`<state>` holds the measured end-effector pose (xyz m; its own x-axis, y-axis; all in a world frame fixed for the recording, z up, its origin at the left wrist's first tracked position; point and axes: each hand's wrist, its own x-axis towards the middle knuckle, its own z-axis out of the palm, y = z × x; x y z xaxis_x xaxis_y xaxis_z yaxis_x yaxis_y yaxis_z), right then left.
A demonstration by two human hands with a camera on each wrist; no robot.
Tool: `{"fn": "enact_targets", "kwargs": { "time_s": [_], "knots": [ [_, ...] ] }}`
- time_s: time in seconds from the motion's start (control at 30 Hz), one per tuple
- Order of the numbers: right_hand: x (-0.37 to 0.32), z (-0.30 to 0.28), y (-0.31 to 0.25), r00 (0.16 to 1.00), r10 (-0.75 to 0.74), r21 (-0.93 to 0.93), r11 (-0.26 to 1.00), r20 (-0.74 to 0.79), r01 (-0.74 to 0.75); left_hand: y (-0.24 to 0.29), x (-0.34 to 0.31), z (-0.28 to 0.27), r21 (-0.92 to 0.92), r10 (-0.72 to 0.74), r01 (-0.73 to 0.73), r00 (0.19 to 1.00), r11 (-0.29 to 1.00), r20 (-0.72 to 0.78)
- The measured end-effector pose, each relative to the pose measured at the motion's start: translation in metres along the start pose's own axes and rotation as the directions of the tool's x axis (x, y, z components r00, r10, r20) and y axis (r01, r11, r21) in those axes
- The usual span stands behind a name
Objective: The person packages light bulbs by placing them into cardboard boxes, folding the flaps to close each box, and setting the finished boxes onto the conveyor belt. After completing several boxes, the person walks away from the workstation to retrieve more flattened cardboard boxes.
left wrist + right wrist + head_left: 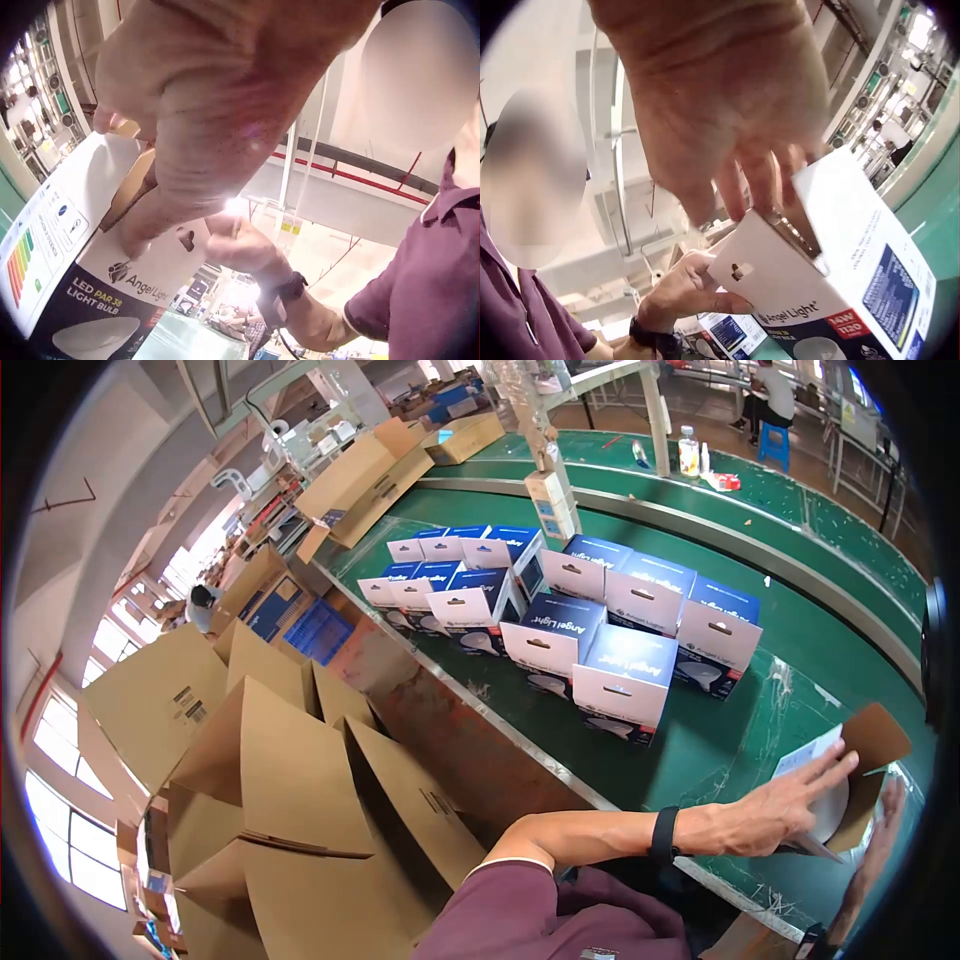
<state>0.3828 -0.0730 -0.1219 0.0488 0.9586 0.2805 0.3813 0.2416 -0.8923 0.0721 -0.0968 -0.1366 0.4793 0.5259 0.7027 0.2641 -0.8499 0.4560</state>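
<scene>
A light bulb box point(815, 752), white and dark blue outside and brown inside, stands with its top open at the right in the head view. My left hand point(765, 820) is at its near side, fingers stretched over the opening. In the right wrist view the left hand point(682, 292) pinches the panel with the hang hole, thumb on its outer face. My right hand point(735, 120) is over the opening with fairly straight fingers, their tips at the top edge. At the head view's right edge the right hand point(880, 845) looks blurred. The box's inside is mostly hidden.
Several closed light bulb boxes point(625, 670) stand in rows on the green table point(700, 745). Large open cartons point(300, 760) fill the left side below the table edge. A post point(550, 490) rises behind the rows. A bottle point(689, 452) stands farther back.
</scene>
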Motion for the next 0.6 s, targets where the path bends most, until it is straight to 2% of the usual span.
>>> {"fn": "enact_targets", "kwargs": {
  "time_s": [0.03,0.1,0.13,0.17,0.23,0.3,0.37,0.4,0.43,0.47,0.5,0.53,0.57,0.6],
  "knots": [
    [-0.007,0.012,0.010,0.994,-0.004,0.172,0.985,0.114,-0.016,-0.001,-0.002,0.000,-0.174,0.007,-0.005,1.000,0.985,0.013],
    [-0.020,0.037,0.029,0.942,-0.012,0.471,0.868,0.337,-0.157,-0.008,-0.002,-0.004,-0.353,0.022,-0.009,0.999,0.936,0.032],
    [-0.015,0.042,0.042,0.946,-0.034,0.396,0.912,0.321,-0.101,-0.010,-0.002,-0.004,-0.444,0.033,-0.013,0.999,0.896,0.038],
    [-0.011,0.046,0.056,0.951,-0.056,0.317,0.947,0.305,-0.046,-0.011,-0.001,-0.002,-0.430,0.020,-0.001,0.999,0.903,0.041],
    [0.001,0.052,0.079,0.969,0.004,0.124,0.992,0.247,-0.036,-0.016,0.001,0.002,-0.362,0.012,0.016,0.997,0.932,0.075],
    [-0.007,0.053,0.079,0.956,0.005,0.187,0.980,0.294,-0.062,-0.025,-0.002,0.009,-0.329,0.020,0.012,0.995,0.944,0.094],
    [-0.004,0.053,0.062,0.941,-0.024,0.372,0.922,0.337,-0.109,-0.029,0.000,0.004,-0.276,0.061,-0.016,0.986,0.961,0.154],
    [0.001,0.053,0.057,0.936,-0.050,0.515,0.844,0.347,-0.146,-0.033,0.001,0.003,-0.248,0.098,-0.044,0.973,0.968,0.209],
    [0.003,0.048,0.050,0.933,-0.066,0.637,0.747,0.354,-0.190,-0.036,0.002,0.002,-0.164,0.245,-0.218,0.956,0.962,0.164],
    [0.006,0.038,0.043,0.933,-0.081,0.741,0.633,0.351,-0.224,-0.035,0.002,0.006,-0.181,0.204,-0.178,0.970,0.967,0.135],
    [0.019,0.019,0.035,0.986,-0.063,0.611,0.790,0.155,-0.046,-0.034,0.004,0.006,-0.191,0.168,-0.144,0.979,0.971,0.115],
    [0.030,0.006,0.022,0.983,-0.114,0.560,0.828,0.147,0.012,-0.033,0.005,0.005,-0.195,0.131,-0.109,0.986,0.975,0.099],
    [0.032,-0.001,0.007,0.950,-0.126,0.644,0.759,0.285,-0.093,-0.033,0.006,0.007,-0.243,0.045,-0.008,0.988,0.970,0.149],
    [0.037,-0.004,-0.009,0.888,-0.210,0.610,0.787,0.409,-0.094,-0.033,0.006,0.004,-0.269,0.047,0.002,0.984,0.963,0.174]
  ]
}}
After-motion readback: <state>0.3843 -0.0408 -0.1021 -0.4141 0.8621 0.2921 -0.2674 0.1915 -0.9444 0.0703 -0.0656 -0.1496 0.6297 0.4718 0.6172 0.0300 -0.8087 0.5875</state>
